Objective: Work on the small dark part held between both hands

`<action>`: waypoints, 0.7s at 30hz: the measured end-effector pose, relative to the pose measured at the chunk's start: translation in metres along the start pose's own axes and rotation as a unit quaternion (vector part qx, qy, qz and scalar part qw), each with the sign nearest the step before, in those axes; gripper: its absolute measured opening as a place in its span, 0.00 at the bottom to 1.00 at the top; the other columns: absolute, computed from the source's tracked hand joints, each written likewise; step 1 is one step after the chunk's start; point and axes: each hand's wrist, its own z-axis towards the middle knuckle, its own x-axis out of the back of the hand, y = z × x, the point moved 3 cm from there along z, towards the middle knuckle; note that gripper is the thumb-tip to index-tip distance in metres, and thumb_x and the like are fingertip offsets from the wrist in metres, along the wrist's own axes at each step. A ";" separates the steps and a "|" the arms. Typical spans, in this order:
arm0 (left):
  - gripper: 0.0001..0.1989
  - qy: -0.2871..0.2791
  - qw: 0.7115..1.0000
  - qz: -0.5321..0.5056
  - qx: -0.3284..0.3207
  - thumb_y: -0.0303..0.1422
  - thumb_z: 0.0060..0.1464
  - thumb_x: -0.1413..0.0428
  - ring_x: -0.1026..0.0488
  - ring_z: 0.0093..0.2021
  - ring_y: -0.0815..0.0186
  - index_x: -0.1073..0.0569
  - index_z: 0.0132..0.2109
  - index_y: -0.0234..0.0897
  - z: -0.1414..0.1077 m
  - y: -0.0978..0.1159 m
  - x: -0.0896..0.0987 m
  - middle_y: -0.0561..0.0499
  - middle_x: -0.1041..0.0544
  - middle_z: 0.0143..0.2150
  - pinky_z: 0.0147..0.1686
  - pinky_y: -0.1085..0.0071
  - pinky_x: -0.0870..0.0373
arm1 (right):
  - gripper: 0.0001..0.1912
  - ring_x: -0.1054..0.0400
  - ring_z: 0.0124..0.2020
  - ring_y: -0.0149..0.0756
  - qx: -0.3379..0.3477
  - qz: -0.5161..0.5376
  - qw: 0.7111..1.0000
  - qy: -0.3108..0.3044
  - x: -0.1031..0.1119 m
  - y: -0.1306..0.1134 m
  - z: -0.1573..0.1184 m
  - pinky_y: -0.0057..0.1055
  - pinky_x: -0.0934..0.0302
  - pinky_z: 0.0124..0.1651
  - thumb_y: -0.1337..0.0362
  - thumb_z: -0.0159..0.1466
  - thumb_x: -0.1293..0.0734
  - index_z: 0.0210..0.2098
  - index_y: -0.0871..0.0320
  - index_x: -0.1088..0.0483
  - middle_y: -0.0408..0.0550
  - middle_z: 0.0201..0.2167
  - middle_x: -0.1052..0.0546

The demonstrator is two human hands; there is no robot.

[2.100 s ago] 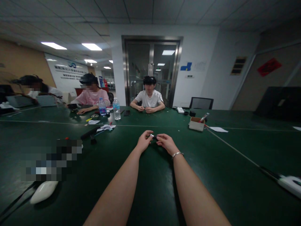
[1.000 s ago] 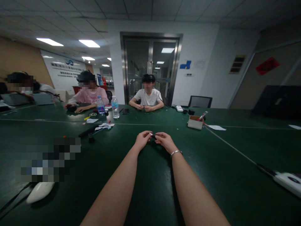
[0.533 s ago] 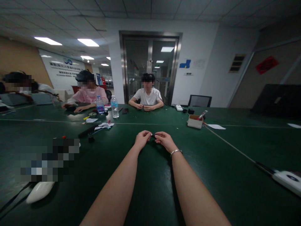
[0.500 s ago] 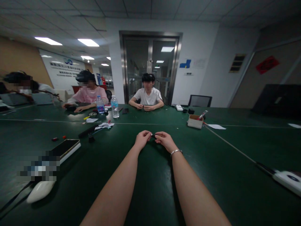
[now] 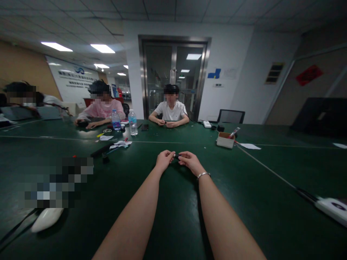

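Between my two hands is a small dark object with a light, shiny end (image 5: 176, 156), too small to name. The fingertips of my left hand (image 5: 165, 160) pinch its light end. My right hand (image 5: 190, 161), with a silver bracelet at the wrist, pinches the dark end, and its fingers hide part of the object. Both hands are close together, low over the green table (image 5: 179, 202).
Left lie a white rounded object (image 5: 48, 219), crumpled paper (image 5: 121, 144) and water bottles (image 5: 133, 122). A small box (image 5: 225, 140) with a pen-like item stands ahead right. A white power strip (image 5: 332, 209) lies far right. Across the table sits a person (image 5: 173, 110); others sit left.
Both hands stay in nearly the same place, still pinching the small dark object. The view has shifted very slightly.
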 end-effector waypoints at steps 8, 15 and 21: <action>0.22 0.009 0.995 0.097 0.000 0.52 0.46 0.48 0.34 0.21 0.70 0.30 0.29 0.35 -0.003 0.006 0.003 0.53 0.29 0.21 0.23 0.74 0.39 | 0.15 0.32 0.20 0.24 0.023 -0.067 0.997 -0.026 -0.005 -0.002 0.000 0.20 0.36 0.23 0.68 0.49 0.28 0.37 0.62 0.29 0.37 0.21 0.31; 0.22 -0.028 0.981 0.189 -0.039 0.53 0.49 0.51 0.32 0.25 0.67 0.29 0.28 0.37 -0.007 0.012 0.000 0.53 0.28 0.23 0.26 0.73 0.38 | 0.12 0.38 0.13 0.21 0.031 -0.192 0.980 -0.040 -0.014 -0.005 -0.001 0.18 0.45 0.16 0.63 0.52 0.30 0.34 0.63 0.29 0.38 0.19 0.31; 0.18 -0.060 0.962 0.254 -0.083 0.45 0.49 0.46 0.28 0.42 0.62 0.25 0.41 0.37 -0.022 0.117 0.058 0.47 0.23 0.41 0.43 0.67 0.34 | 0.13 0.38 0.14 0.21 0.027 -0.174 0.984 -0.009 -0.010 -0.004 -0.001 0.18 0.45 0.15 0.60 0.51 0.29 0.33 0.62 0.30 0.37 0.19 0.32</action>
